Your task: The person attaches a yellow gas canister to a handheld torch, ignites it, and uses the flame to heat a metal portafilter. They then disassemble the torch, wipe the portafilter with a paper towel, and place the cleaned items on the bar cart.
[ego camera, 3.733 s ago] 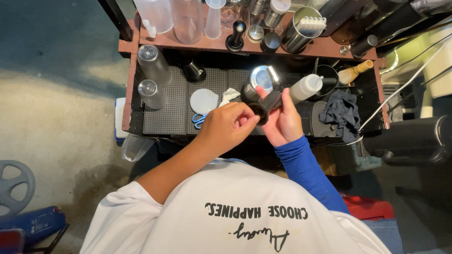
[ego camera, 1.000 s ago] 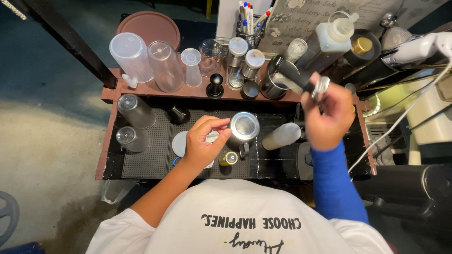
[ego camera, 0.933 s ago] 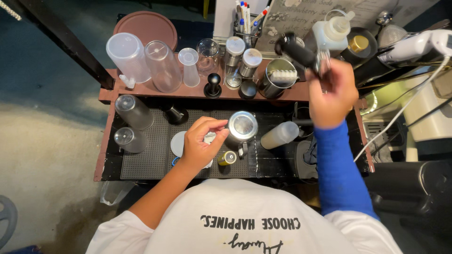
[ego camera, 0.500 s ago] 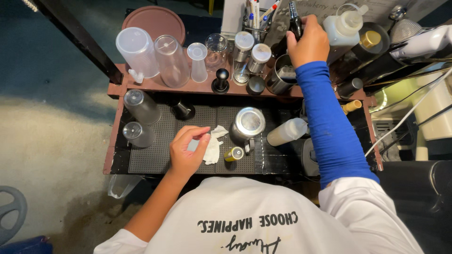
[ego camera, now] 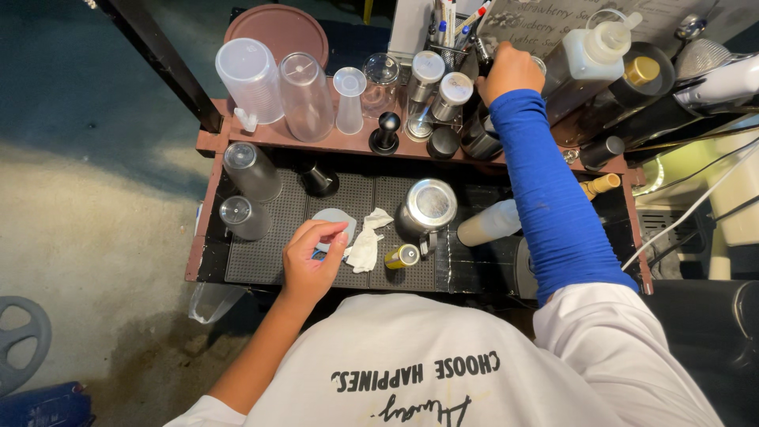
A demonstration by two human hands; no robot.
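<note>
My left hand (ego camera: 311,259) hovers over the black perforated mat (ego camera: 261,253), fingertips pinched together at the near edge of a round white lid (ego camera: 332,217). Whether it grips the lid does not show. A crumpled white tissue (ego camera: 366,245) lies just right of that hand. My right hand (ego camera: 510,71), on a blue-sleeved arm, reaches to the back shelf and is closed around a dark handled tool (ego camera: 481,54) among the containers there. A steel pitcher (ego camera: 428,205) stands between my two arms.
A small yellow can (ego camera: 402,255) and a white bottle (ego camera: 490,224) lie on the mat. Clear plastic cups (ego camera: 304,95), a black tamper (ego camera: 386,131), metal shakers (ego camera: 427,77) and a squeeze bottle (ego camera: 594,46) crowd the wooden shelf (ego camera: 316,141). A brown tray (ego camera: 277,32) sits behind.
My right hand carried the dark tool from above the mat up to the back shelf. My left hand let go of the steel pitcher and dropped to the lid and tissue.
</note>
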